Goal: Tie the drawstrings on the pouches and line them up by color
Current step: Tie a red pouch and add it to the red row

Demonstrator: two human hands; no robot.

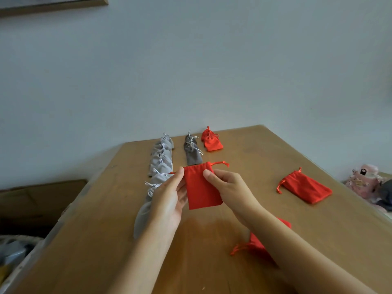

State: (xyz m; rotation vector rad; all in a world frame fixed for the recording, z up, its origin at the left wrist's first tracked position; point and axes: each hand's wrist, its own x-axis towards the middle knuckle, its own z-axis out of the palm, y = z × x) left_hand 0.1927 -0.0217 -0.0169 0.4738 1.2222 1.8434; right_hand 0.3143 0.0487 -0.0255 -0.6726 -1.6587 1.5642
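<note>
Head view, and straight into the red batch. Holding one flat red pouch (pixel 201 187) up off the table (pixel 106 230), left hand (pixel 169 200) pinching its left edge with thumb on top, right hand (pixel 224 183) pinching the cloth near the upper right corner. Neck not yet cinched, drawstring ends (pixel 220 163) poking out either side: a short one just past the left thumb, a longer one beyond the right fingertips. Looks like the very start of tying for this pouch. Next up, most likely: shifting off the cloth, catching both cord ends, pulling outward to gather the neck, then knotting. Fiddly work, by the look of that thin cord and those short tails. Beyond the hands, tied and lined up: a long light grey row (pixel 161 162) running out from the left hand, a dark grey row (pixel 193 153) dead ahead, two tied red pouches (pixel 211 141) just right of that. Waiting untied: a spare red pouch (pixel 305 186) well off to the right of the right hand, another loose red pouch (pixel 254 245) partly hidden beneath the right forearm. Likely destination for the held one: near end of the red line, ahead of the right hand.
</note>
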